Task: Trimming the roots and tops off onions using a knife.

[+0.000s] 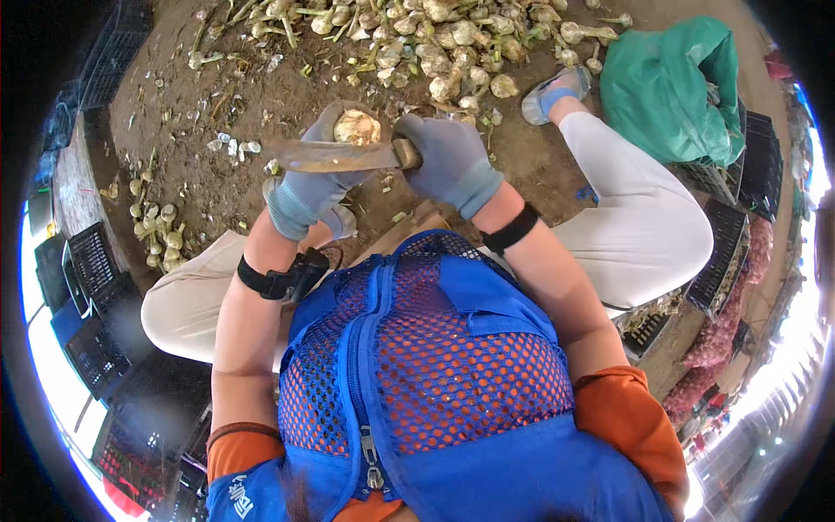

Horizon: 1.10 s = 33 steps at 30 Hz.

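My left hand (313,169), in a grey-blue knit glove, holds a garlic bulb (357,127) with the palm side towards me. Gloved the same way, my right hand (450,156) is closed around the wooden handle of a knife (339,156). The broad, stained blade points left and lies across the view just below the bulb, over my left palm. Whether the blade touches the bulb I cannot tell. Beyond both hands a large heap of garlic bulbs with stems (456,39) lies on the dirt floor.
Trimmed garlic bulbs (160,235) lie in a small pile at the left. A green sack (672,91) stands beyond my right foot, near black plastic crates (717,254). Pink mesh sacks (717,339) lie farther right. Peelings and stem bits (233,145) litter the floor. More crates (94,261) stand far left.
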Each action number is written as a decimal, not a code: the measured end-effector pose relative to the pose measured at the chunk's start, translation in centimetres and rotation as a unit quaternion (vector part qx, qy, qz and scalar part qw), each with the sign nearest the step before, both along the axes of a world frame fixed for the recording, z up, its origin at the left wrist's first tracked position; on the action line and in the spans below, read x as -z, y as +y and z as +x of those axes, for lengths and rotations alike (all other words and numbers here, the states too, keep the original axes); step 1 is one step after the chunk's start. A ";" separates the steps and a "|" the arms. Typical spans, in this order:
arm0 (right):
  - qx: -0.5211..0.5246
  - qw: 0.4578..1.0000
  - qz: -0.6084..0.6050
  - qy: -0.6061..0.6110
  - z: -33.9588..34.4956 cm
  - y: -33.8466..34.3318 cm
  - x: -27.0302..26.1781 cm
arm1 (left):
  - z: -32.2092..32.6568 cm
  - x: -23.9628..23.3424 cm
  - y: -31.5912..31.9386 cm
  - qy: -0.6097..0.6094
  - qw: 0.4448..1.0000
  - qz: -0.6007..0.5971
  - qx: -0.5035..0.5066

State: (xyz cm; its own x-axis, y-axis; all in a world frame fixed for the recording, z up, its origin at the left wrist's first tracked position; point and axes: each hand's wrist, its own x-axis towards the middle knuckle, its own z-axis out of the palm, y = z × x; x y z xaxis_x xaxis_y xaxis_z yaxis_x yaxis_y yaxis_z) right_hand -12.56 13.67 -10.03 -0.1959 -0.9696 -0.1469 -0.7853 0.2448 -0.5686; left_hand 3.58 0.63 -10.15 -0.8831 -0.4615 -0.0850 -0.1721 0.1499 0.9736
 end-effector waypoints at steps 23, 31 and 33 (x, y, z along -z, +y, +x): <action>-0.087 0.971 0.207 0.084 -0.7 -0.9 -1.4 | -3.6 9.6 4.5 -0.352 0.822 -0.325 0.308; 0.035 0.925 0.349 0.145 -6.5 -0.2 1.3 | 0.8 3.1 -1.1 -0.612 0.473 -0.427 0.468; 0.074 0.922 0.357 0.133 -6.6 0.3 1.0 | 3.6 1.1 -5.4 -0.650 0.380 -0.441 0.489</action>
State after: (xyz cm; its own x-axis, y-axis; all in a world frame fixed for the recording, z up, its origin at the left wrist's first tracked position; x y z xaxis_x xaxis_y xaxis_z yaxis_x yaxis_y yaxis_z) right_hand -19.18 13.94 -11.07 -0.4387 -0.6044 -0.6650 -0.8018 0.5974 -0.0140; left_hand 7.19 -4.80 -11.23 -0.1456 -0.3214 -0.9357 0.1367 0.9301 -0.3408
